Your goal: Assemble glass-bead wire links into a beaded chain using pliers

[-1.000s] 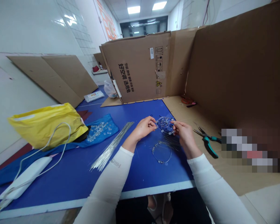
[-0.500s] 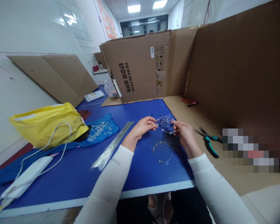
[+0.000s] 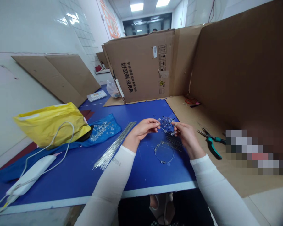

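Note:
My left hand (image 3: pixel 149 128) pinches the left side of a thin wire ring with clear beads (image 3: pixel 165 131). On its other side, my right hand (image 3: pixel 182 128) grips the same ring between thumb and fingers. Behind the ring lie more wire loops (image 3: pixel 167 121), and I cannot tell where one ends and the other begins. A second beaded wire ring (image 3: pixel 163 153) rests on the blue table nearer to me. Dark thin wires (image 3: pixel 173 143) lie beneath my right hand. Left of my left hand is a bundle of straight silvery wires (image 3: pixel 115 146).
Clear beads (image 3: pixel 101 131) lie on a blue cloth (image 3: pixel 116 124) beside a yellow bag (image 3: pixel 54 124). A white power strip (image 3: pixel 31 172) with its cord is at the left. Teal-handled pliers (image 3: pixel 213 147) rest on cardboard at the right. Cardboard walls (image 3: pixel 143 69) stand behind and right.
My left fingers have closed more tightly on the wire and shifted slightly. The beaded ring has tilted between my hands, and the view has moved a little.

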The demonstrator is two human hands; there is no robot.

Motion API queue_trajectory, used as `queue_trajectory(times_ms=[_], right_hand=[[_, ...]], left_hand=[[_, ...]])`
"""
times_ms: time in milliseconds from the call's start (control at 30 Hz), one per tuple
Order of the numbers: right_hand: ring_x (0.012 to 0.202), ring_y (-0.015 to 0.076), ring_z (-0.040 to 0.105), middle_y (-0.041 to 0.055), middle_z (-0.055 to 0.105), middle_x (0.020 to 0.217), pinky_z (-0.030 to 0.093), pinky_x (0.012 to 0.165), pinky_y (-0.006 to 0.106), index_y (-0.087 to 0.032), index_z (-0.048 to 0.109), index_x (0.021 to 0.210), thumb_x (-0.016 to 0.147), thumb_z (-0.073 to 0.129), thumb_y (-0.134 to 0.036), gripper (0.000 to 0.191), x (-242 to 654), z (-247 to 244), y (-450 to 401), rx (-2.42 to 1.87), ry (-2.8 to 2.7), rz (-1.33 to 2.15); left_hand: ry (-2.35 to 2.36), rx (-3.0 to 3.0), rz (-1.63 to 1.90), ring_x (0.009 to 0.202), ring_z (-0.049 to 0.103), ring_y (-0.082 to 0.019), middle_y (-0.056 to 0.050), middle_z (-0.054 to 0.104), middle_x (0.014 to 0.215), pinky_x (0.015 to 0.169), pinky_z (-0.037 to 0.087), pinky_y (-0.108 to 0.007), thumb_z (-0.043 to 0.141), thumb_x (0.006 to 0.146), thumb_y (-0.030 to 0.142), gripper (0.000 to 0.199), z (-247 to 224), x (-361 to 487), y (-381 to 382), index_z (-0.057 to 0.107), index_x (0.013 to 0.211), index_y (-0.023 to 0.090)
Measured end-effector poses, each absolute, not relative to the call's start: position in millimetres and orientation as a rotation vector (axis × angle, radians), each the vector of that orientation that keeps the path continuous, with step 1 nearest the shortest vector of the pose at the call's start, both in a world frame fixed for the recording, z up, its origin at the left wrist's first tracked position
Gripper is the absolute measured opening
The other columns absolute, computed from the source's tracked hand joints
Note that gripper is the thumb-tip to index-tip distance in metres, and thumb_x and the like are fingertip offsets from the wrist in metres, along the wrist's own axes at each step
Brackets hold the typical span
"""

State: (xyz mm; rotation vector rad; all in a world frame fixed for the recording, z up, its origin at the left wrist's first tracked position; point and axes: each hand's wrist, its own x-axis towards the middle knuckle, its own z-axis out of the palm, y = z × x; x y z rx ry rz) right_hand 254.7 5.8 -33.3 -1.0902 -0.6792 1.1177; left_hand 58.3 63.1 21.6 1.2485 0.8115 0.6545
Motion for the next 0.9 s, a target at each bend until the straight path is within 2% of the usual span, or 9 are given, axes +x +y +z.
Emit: queue_trajectory(times_ms=[267,400,467,533,600,633,733,900], right_hand=[[0.046,0.0085,0.041,-0.0033,0.053,0.055,0.034,0.044,0.024,-0.013,0.073,0.084,0.058,0.079,-0.048,0.044,248,-32,4,-1.117,-0.798,1.128],[0.05,0.0124,0.047,0.0023,0.062,0.061,0.039,0.049,0.028,-0.014,0.074,0.083,0.064,0.073,-0.051,0.042,243,-39,7,-1.205,-0.92,1.077],[0.062,0.0187,0.057,0.0079,0.069,0.073,0.046,0.059,0.034,-0.015,0.075,0.083,0.067,0.071,-0.049,0.037,240,-41,8,-1.269,-0.992,1.0],[0.088,0.0269,0.063,0.0126,0.074,0.094,0.05,0.079,0.041,-0.017,0.076,0.088,0.071,0.072,-0.044,0.033,236,-39,6,-1.32,-1.048,0.875],[0.11,0.0308,0.06,0.0143,0.071,0.114,0.045,0.097,0.046,-0.019,0.076,0.101,0.078,0.069,-0.04,0.032,232,-34,1,-1.344,-1.176,0.64],[0.113,0.0307,0.059,0.0143,0.07,0.118,0.043,0.101,0.047,-0.019,0.075,0.106,0.083,0.065,-0.038,0.032,229,-31,-2,-1.335,-1.295,0.484],[0.106,0.0286,0.064,0.0116,0.074,0.111,0.046,0.098,0.046,-0.021,0.074,0.11,0.091,0.06,-0.034,0.027,218,-25,-11,-1.224,-1.693,0.212],[0.091,0.0253,0.069,0.006,0.078,0.095,0.047,0.09,0.043,-0.026,0.078,0.098,0.09,0.063,-0.031,0.017,204,-29,-13,-1.184,-1.846,0.382]], left_hand=[[0.801,1.143,0.718,0.072,0.063,-0.011,-0.003,0.067,0.08,0.075,0.051,-0.029,0.081,0.074,0.019,0.022,15,44,43,0.067,0.089,0.011],[0.875,1.112,0.8,0.069,0.064,-0.011,-0.002,0.068,0.079,0.074,0.051,-0.029,0.084,0.072,0.022,0.026,3,35,32,0.066,0.088,0.012],[0.912,1.091,0.833,0.068,0.065,-0.012,-0.002,0.069,0.079,0.075,0.052,-0.029,0.085,0.071,0.023,0.027,-3,30,28,0.065,0.088,0.013],[0.941,1.063,0.883,0.067,0.065,-0.012,-0.003,0.069,0.079,0.077,0.052,-0.031,0.086,0.07,0.024,0.029,-8,26,26,0.065,0.087,0.013],[0.955,1.031,0.953,0.067,0.065,-0.012,-0.003,0.07,0.079,0.078,0.052,-0.032,0.086,0.07,0.025,0.03,-12,24,24,0.065,0.088,0.013],[0.955,1.014,0.988,0.067,0.065,-0.012,-0.003,0.07,0.078,0.078,0.052,-0.032,0.086,0.07,0.025,0.03,-14,23,23,0.065,0.088,0.013],[0.934,0.965,1.055,0.066,0.064,-0.011,-0.003,0.07,0.076,0.075,0.05,-0.029,0.084,0.071,0.023,0.027,-17,23,18,0.065,0.088,0.013],[0.88,0.95,1.085,0.064,0.063,-0.01,-0.002,0.07,0.074,0.073,0.049,-0.027,0.083,0.071,0.021,0.025,-16,24,11,0.065,0.086,0.013]])
